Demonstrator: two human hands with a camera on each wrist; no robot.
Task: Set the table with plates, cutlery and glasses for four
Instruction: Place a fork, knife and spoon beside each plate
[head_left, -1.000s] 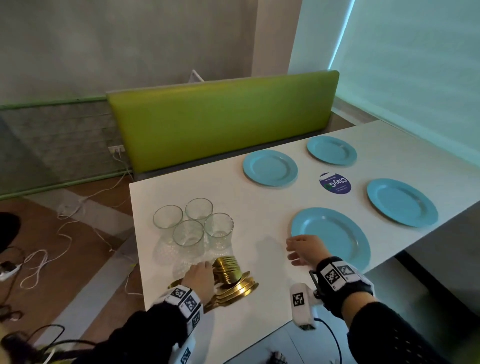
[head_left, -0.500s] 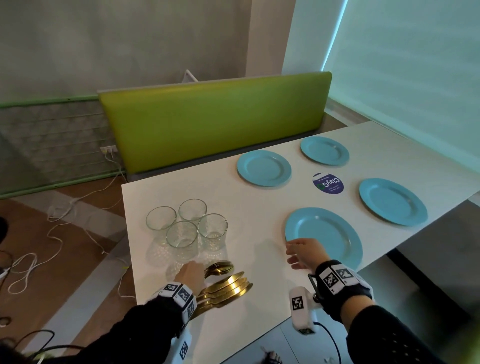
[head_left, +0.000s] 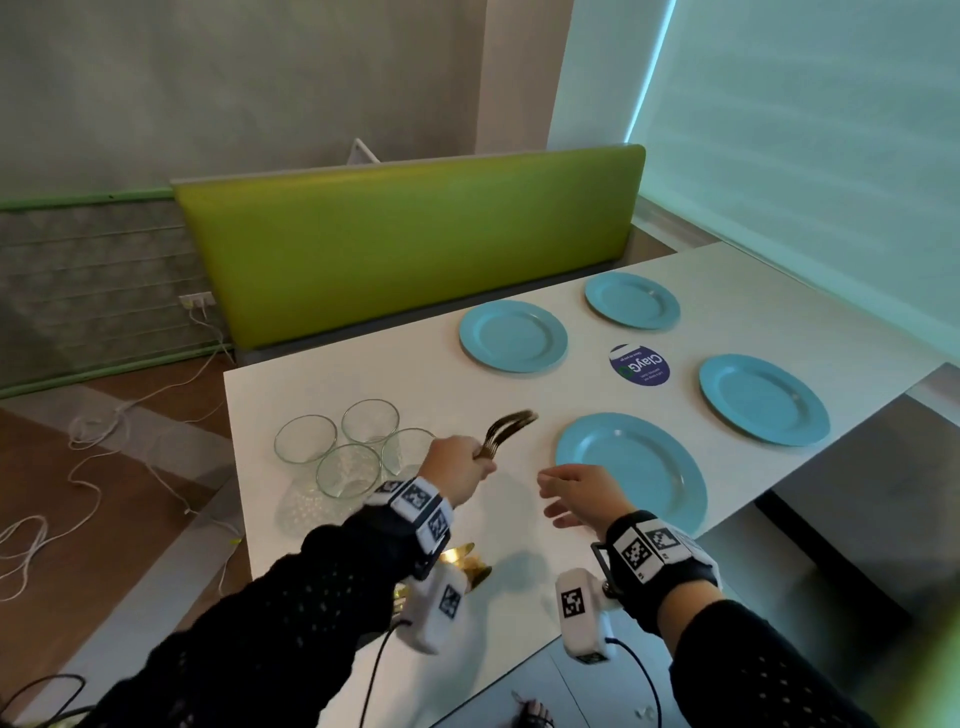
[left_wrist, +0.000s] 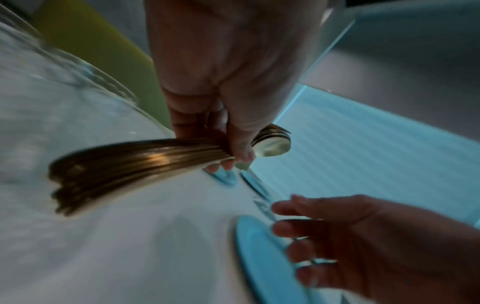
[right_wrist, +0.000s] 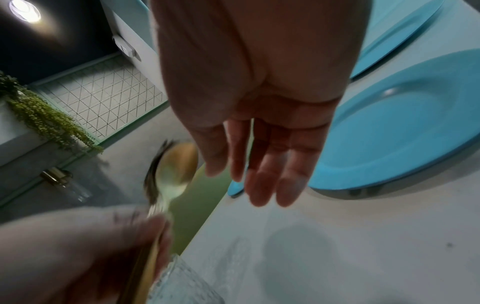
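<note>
I'm on the cutlery step: my left hand (head_left: 457, 465) grips a bundle of gold spoons (head_left: 506, 432) above the table (head_left: 322, 384); right hand (head_left: 579, 493), fingers spread and empty, should take one for the nearest blue plate (head_left: 639, 467).

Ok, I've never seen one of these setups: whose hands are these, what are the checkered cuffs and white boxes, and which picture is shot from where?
There is no machine here: a person is setting a table with bare hands. The cuffs carry printed marker squares, and the white boxes appear to be the wrist cameras. The wide picture comes from a camera on the person's head; the two close, blurry ones look along each hand from the wrists.

On the white table lie four blue plates, the nearest one by the right hand, four empty glasses clustered at the left, and a round purple sticker. More gold cutlery lies at the near edge, partly hidden by the left wrist.

The left hand grips a bundle of gold spoons lifted off the table. The right hand is open and empty, reaching towards them.
</note>
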